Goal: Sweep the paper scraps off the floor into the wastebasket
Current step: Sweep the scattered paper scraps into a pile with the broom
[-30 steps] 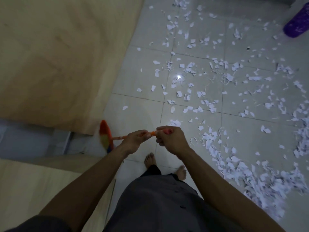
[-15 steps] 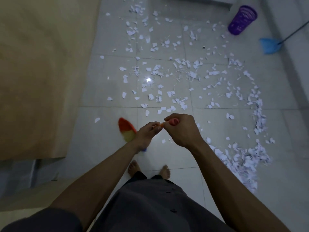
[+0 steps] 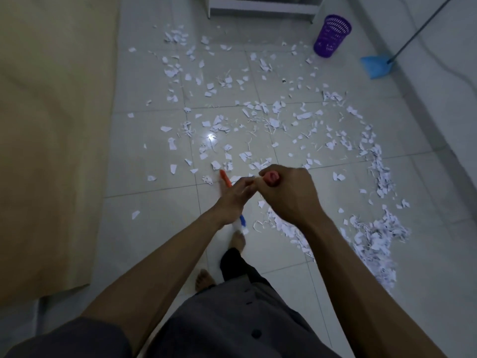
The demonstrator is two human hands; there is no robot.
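Both hands hold the thin handle of a small broom. The left hand has its fingers curled round the lower part, and the right hand is closed in a fist over the orange end. A second ago the coloured head was fanned out on the side of the hands away from the wastebasket, beside the tan board. It has now swung in under the left hand and shows edge-on, with its orange tip pointing toward the wastebasket and its blue end toward the bare feet. That looks like a stroke drawing stray bits in, so the work is probably still at the gathering stage.

The paper scraps lie strewn over the tiled floor between the hands and the wastebasket. A thicker heap lies well apart from it, on the right-hand side of the hands. The purple mesh wastebasket stands upright and no scraps can be seen inside it, though its interior is too dim to tell. A few scraps lie just beside its foot. Near it a blue dustpan on a long handle rests on the floor, and it too holds no paper that I can make out
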